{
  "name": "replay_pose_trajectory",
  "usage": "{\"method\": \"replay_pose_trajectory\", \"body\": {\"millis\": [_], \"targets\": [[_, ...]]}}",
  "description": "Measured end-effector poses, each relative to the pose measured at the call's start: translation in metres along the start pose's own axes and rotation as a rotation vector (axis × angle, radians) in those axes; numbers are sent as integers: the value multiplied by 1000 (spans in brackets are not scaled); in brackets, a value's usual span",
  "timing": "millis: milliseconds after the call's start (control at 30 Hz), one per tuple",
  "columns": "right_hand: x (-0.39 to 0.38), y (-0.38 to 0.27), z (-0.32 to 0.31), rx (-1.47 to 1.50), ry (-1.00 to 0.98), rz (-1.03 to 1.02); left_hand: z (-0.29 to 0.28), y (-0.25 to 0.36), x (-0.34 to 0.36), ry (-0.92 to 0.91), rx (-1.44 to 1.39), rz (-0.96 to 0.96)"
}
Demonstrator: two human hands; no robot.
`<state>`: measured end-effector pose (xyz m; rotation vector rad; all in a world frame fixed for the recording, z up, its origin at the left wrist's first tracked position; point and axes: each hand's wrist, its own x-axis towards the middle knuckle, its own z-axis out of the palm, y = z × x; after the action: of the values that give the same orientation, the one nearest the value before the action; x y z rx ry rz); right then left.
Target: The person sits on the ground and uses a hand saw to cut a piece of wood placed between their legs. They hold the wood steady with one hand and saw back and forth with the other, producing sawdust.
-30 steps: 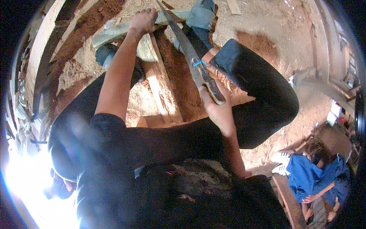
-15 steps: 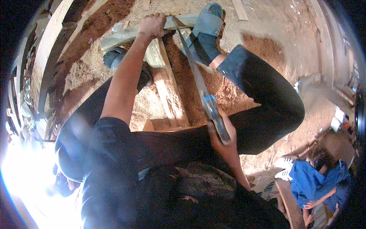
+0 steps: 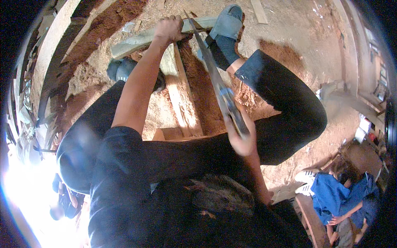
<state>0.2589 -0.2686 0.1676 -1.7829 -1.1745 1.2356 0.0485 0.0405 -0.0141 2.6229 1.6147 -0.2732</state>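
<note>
Your left hand (image 3: 168, 29) reaches out on a straight arm, clamped over the plank (image 3: 136, 39) lying on the dirt floor (image 3: 289, 25). Your right hand (image 3: 242, 142), elbow bent, grips the saw (image 3: 215, 78), its blade angled down at the plank beside your sandalled foot (image 3: 223, 29).

My top is a plain black short-sleeved cotton T-shirt (image 3: 120, 182); the sleeve ends above the elbow, w/ both forearms bare down to my left hand (image 3: 168, 29) & right hand (image 3: 242, 142). No watch, ring or glove that I can see. Legs are in dark blue-black long trousers (image 3: 285, 107), the right leg's cuff turned up a bit, approx. ankle height, showing a blue inner side. On the far right foot I wear a grey-blue open rubber sandal (image 3: 225, 25) w/ a broad strap; the far left foot has a matching grey-blue sandal (image 3: 120, 68), partly hidden behind my arm.
</note>
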Motion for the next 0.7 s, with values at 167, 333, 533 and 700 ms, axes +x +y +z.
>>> {"method": "replay_pose_trajectory", "body": {"millis": [167,333,533,700], "targets": [[9,6,6,-8,-43,7,7,-9,-4,-25,2,4],[8,20,-6,-60,3,-137,-2,-4,-2,-20,-12,-14],[10,10,1,-39,-31,-41,-5,-1,-3,-43,-12,-29],[0,14,-3,-7,-50,-5,-15,4,-4,-52,-46,-40]]}}
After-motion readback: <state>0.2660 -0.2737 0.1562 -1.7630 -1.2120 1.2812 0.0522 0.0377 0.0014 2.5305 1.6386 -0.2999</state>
